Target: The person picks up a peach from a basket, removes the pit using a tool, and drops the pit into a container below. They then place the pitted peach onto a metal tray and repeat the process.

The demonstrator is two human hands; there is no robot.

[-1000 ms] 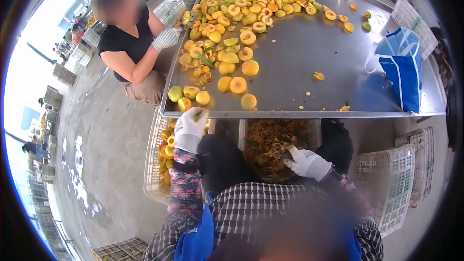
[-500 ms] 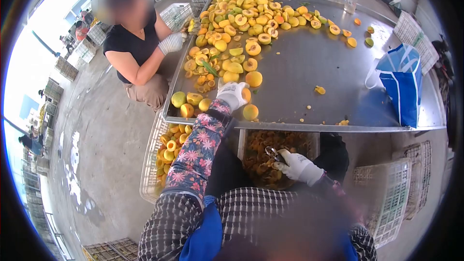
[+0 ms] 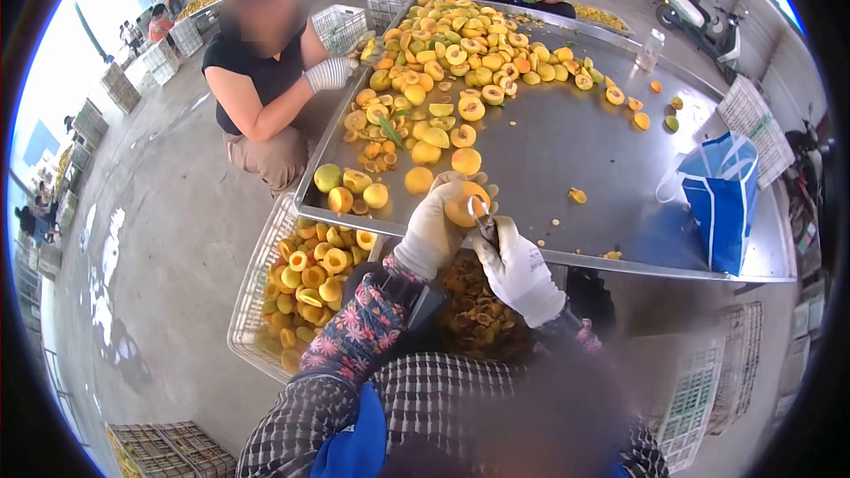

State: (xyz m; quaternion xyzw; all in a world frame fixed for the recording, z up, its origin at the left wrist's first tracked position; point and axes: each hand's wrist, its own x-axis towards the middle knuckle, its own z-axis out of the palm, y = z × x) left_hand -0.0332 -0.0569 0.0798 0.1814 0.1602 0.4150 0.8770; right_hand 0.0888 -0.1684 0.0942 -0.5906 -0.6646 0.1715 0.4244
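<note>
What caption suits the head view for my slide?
Left hand holds a peach while right hand sets a tool to it.

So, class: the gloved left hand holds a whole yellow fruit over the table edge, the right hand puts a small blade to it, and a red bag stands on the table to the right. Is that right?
Not quite: the bag is blue, not red, as the head view shows. The rest holds: the left hand holds the fruit over the table edge, and the right hand puts a small blade to it.
</note>
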